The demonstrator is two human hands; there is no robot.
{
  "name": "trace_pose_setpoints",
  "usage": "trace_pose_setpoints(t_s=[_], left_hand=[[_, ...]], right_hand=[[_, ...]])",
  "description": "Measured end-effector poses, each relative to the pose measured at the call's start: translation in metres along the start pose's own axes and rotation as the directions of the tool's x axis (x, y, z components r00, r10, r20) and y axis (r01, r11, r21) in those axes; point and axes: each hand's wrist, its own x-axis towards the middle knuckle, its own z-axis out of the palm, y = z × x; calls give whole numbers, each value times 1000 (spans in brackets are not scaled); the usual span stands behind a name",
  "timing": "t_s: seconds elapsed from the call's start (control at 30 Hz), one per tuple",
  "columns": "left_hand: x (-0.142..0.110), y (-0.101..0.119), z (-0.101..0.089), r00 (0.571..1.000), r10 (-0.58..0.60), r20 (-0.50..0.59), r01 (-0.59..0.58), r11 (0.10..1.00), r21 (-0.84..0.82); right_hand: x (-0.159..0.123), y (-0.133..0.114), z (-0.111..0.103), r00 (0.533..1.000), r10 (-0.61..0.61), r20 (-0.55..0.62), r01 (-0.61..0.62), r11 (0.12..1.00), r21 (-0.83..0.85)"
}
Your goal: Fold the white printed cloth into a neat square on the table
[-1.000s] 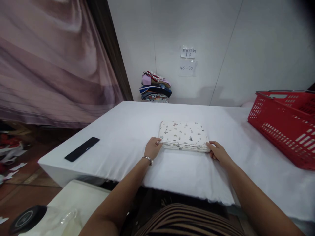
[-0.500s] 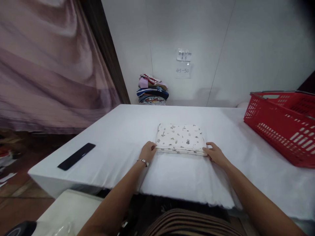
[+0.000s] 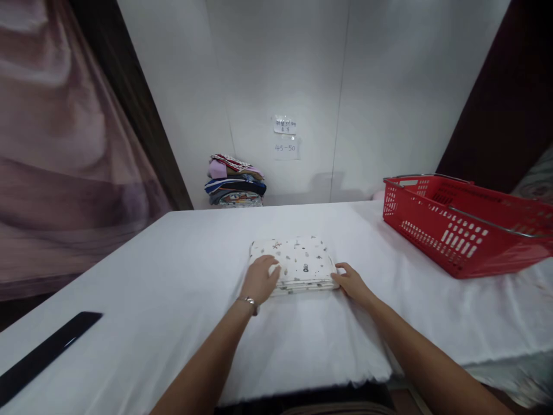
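Note:
A neatly folded white cloth (image 3: 298, 259) with a small scattered print lies flat on the white-covered table (image 3: 173, 259). Its layered folded edge faces me. My left hand (image 3: 260, 276) is over the cloth's front left corner, thumb and fingers apart in a loose curve; whether the fingertips touch the top is hard to see. At the front right corner, my right hand (image 3: 351, 281) pinches the edge between thumb and fingers. A bracelet (image 3: 249, 302) circles my left wrist.
On the right stands a red perforated basket (image 3: 444, 230) with metal handles. Several folded garments (image 3: 236, 181) are stacked beyond the far edge by the wall. A flat black object (image 3: 47, 351) lies at the left. Handwritten paper signs (image 3: 286, 148) hang on the wall.
My left hand has let go of the left front corner and moved up over the cloth's top. The right hand stays at its corner. The view has turned to the right.

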Motion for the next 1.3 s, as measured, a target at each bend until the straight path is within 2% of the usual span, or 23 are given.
trace_pose_setpoints(t_s=[0.07, 0.1, 0.17, 0.23, 0.33, 0.4, 0.5, 0.57, 0.67, 0.77, 0.9, 0.97, 1.03, 1.13, 1.3], left_hand=[[14, 15, 17, 991, 117, 59, -119, 992, 34], [19, 17, 27, 987, 110, 116, -119, 990, 78], [26, 10, 46, 968, -10, 252, -36, 984, 176], [29, -5, 60, 938, -87, 335, 10, 974, 225], [31, -20, 65, 915, -99, 390, 7, 973, 232], [34, -16, 62, 898, -135, 420, 34, 970, 240], [39, 11, 58, 908, -139, 395, 45, 970, 238], [40, 31, 62, 934, -3, 357, -68, 980, 187], [39, 49, 75, 900, 160, 407, -220, 970, 106], [39, 49, 84, 861, 156, 485, -221, 972, 79], [47, 49, 80, 830, 100, 549, -162, 985, 65], [54, 56, 77, 834, 96, 544, -146, 988, 51], [62, 66, 79, 855, 124, 504, -169, 985, 45], [69, 77, 93, 874, 176, 453, -226, 972, 58], [69, 73, 119, 862, 203, 464, -256, 965, 53]], right_hand=[[-1, -1, 0, 1000, -14, -28, 14, 1000, 14], [-2, -2, -1, 999, -20, -41, 20, 1000, 11], [-4, -2, -2, 999, -20, -51, 20, 1000, -12], [-6, -2, -2, 999, -5, -32, 4, 1000, -25], [-10, -2, -1, 1000, -6, -2, 6, 1000, 1], [-11, -3, -1, 1000, -21, 4, 21, 1000, 19], [-11, -3, 0, 998, -55, -9, 55, 998, 14], [-10, -3, 0, 995, -94, -32, 94, 996, -10], [-9, -2, -1, 995, -98, -36, 96, 994, -50], [-8, 1, -2, 999, -34, -10, 34, 998, -60], [-5, 3, -1, 1000, -31, -2, 31, 997, -67], [-5, 3, -2, 999, -35, 1, 35, 997, -71], [-5, 2, -2, 999, -35, 7, 36, 996, -78], [-6, -1, -2, 1000, -19, 7, 20, 995, -94], [-8, -4, -3, 1000, -10, 10, 11, 992, -125]])
